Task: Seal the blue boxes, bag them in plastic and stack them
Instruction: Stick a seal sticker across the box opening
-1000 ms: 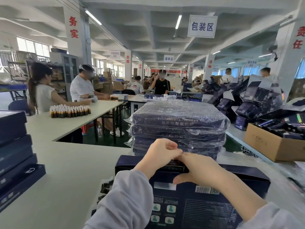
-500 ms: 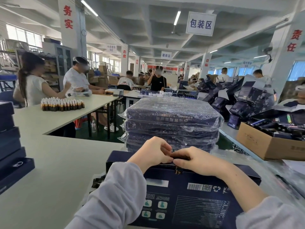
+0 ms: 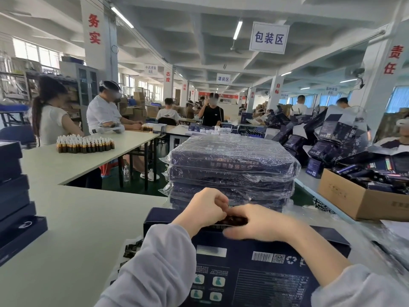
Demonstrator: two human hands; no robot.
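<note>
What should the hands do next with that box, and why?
Probably press the dark strip flat on the far edge of the blue box: left hand and right hand both hold it there, and the box lies unbagged before the bagged stack.

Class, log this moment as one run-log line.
step: sealing; left hand: pinches dark strip; right hand: pinches it too; blue box: unbagged; bagged stack: behind it

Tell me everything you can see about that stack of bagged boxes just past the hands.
The stack is flat dark blue boxes, each in its own clear, crinkled, glossy plastic bag. At least four layers show; the left hand and right hand hide its base. The top one carries pale lettering. Loose bag ends stick out on the left. It stands evenly on the table, right behind the unbagged box; whether they touch cannot be told.
</note>
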